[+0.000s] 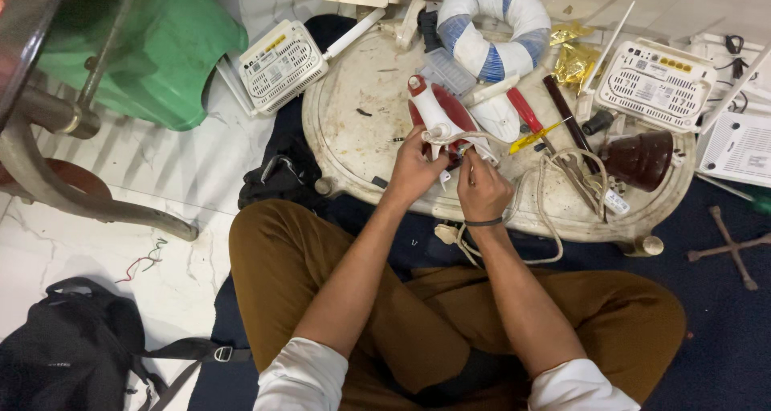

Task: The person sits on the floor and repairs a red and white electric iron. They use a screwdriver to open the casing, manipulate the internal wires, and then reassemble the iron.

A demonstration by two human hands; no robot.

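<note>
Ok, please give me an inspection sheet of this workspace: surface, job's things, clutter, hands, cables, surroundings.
Surface: low oval cream table, stained and scratched.
Job's things: red and white clothes iron lying on the table; its cream cord loops to the right.
Clutter: red-handled screwdriver, yellow tool, brown cone-shaped part, blue and white ring, gold foil.
Hands: left hand steadies the iron's rear end; right hand works there, tool unclear.
Cables: cord hangs over the table edge.
Surroundings: white routers, green plastic chair, black bag, marble floor.
</note>
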